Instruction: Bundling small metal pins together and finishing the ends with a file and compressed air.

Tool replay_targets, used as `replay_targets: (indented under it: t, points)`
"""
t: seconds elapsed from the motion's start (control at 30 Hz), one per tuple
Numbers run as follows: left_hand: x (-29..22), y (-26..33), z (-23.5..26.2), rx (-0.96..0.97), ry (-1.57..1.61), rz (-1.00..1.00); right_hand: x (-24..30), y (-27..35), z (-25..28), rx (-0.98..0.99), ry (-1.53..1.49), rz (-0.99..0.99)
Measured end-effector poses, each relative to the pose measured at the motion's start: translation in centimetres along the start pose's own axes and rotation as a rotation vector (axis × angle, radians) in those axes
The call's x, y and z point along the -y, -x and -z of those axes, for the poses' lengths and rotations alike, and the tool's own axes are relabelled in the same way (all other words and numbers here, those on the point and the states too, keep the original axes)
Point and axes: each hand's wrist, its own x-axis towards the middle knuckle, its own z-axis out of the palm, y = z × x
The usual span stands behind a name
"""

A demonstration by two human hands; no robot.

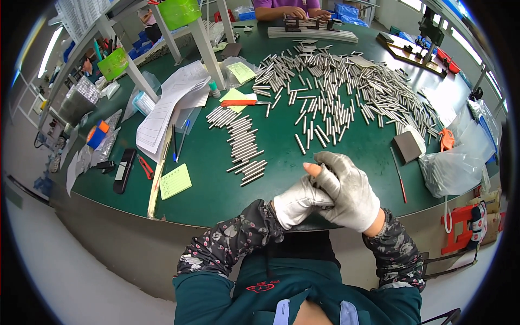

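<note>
My two gloved hands are pressed together above the table's near edge. My left hand [297,205], in a white glove, is closed, its fingers tucked under the other hand. My right hand [353,192], in a greyer, worn glove, is closed over the left one. A bare fingertip [311,169] pokes out of the glove on top. Whatever lies between the hands, if anything, is hidden. Just beyond and left of them, metal pins [244,142] lie side by side in a curving row. A large loose heap of similar metal pins [346,86] spreads farther back and right.
The green table [211,192] holds an orange-handled tool [238,102], papers [168,111], a yellow note pad [176,181] and red pliers [145,167] at left. At right are a dark block [407,147], a thin red-handled tool [399,176] and plastic bags [455,168]. Across sits a person in purple [287,6].
</note>
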Motion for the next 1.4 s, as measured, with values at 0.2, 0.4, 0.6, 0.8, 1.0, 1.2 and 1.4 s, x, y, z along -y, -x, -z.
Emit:
replay_targets:
  t: [0.2,0.4,0.6,0.8,1.0,1.2,1.4]
  points:
    - [-0.5,-1.0,2.5,-0.036,0.038,0.037,-2.6,-1.5,-1.8,0.061,0.028,0.044]
    - [-0.3,-1.5,4.2,-0.164,0.119,-0.132,-4.3,-2.8,-3.5,0.206,-0.301,-0.091]
    - [-0.8,-1.4,4.3,-0.236,-0.111,-0.084,-6.7,-3.1,-4.2,-0.066,-0.75,-0.295]
    - [-0.4,-2.5,2.9,-0.363,-0.295,0.144,-4.4,-3.5,-4.3,0.005,-0.093,-0.2]
    - [0.7,-3.0,2.8,-0.319,-0.488,-0.156,-6.0,-3.2,-5.9,-0.306,-0.146,-0.115]
    - [0.3,-2.2,2.0,-0.306,-0.355,0.012,-5.7,-2.5,-5.4,-0.389,-0.976,-0.609]
    - [2.4,-3.9,6.7,-0.249,-1.212,-0.356,-4.5,-2.8,-5.0,-0.104,-0.049,-0.265]
